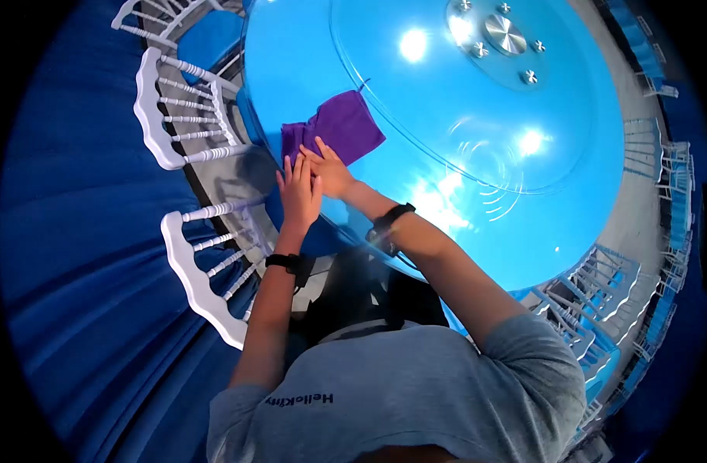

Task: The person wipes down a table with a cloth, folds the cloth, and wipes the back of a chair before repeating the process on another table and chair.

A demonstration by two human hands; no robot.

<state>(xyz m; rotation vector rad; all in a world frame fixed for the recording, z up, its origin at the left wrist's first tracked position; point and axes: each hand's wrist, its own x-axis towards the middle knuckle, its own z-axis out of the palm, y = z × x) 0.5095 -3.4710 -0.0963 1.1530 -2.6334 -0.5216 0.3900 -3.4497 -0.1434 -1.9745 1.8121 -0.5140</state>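
The purple cloth (349,123) lies on the blue table (288,54), left of centre in the frame's upper half. At its lower edge, the left hand (298,199), fingers straight and slightly spread, meets the right hand (334,176), whose grip I cannot tell; a white chair (147,108) stands at upper left

Round table (291,62): passage between purple cloth (349,123) and right edge. Near-left rim blocked by right forearm (372,204); left hand (297,199) and right hand (334,176) obstruct cloth's near side. White chairs (203,297) line the left edge. Metal disc (505,35) and small fittings (530,76) obstruct toward far edge.
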